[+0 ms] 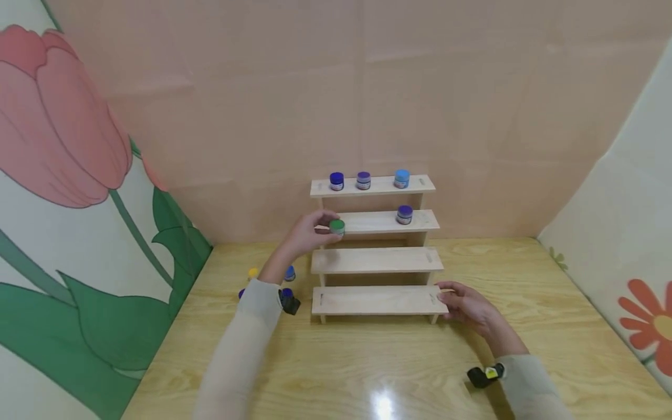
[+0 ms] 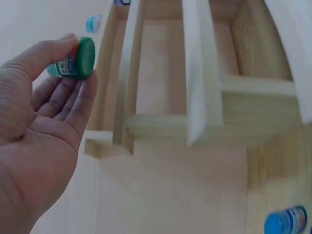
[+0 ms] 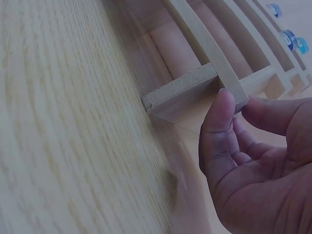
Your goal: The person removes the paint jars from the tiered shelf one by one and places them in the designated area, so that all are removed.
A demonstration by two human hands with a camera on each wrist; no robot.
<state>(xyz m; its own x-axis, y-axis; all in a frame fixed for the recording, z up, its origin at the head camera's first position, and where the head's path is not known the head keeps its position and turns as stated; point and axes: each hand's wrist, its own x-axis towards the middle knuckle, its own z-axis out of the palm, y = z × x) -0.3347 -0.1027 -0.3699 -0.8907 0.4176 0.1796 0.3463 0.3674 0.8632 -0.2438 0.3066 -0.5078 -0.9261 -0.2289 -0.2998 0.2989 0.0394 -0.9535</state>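
In the head view a pale wooden stand (image 1: 377,260) with several stepped shelves is at the middle of the table. My left hand (image 1: 311,233) pinches a small paint jar with a green lid (image 1: 337,226) between thumb and fingers, at the left end of the second shelf from the top. In the left wrist view the green lid (image 2: 86,57) faces the stand's side. My right hand (image 1: 469,306) grips the right end of the lowest shelf, its thumb and fingers on the board's corner (image 3: 237,95) in the right wrist view.
Jars with dark blue (image 1: 336,181), purple (image 1: 363,180) and light blue (image 1: 401,178) lids stand on the top shelf. A violet-lidded jar (image 1: 404,214) is on the second shelf's right. Several more, including a yellow one (image 1: 253,272) and a blue one (image 1: 290,273), are left of the stand.
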